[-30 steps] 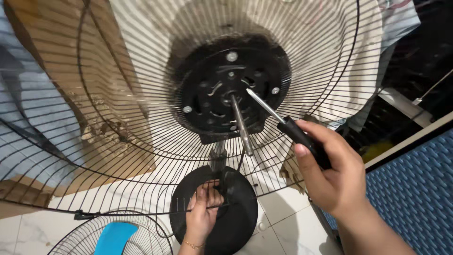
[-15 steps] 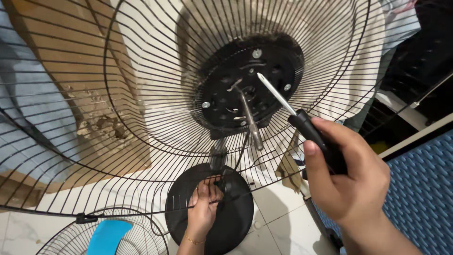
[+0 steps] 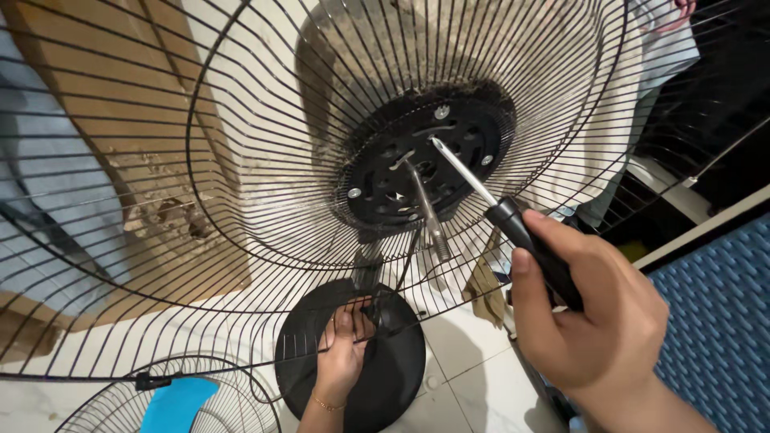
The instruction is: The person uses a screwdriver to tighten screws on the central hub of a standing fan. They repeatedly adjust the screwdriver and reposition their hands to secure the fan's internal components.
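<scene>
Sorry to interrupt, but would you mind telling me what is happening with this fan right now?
A person is working on a stripped-down stand fan. The right hand grips a black-handled screwdriver, its metal tip set against the round black motor plate at the centre of the black wire rear guard. The left hand rests low down on the round black base. The bare metal motor shaft carries no blade.

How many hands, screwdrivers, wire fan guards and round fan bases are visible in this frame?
Hands: 2, the left hand on the black base and the right hand gripping the tool
Screwdriver: 1
Wire fan guards: 2, the large guard and the lower guard
Round black base: 1
Total: 6
</scene>
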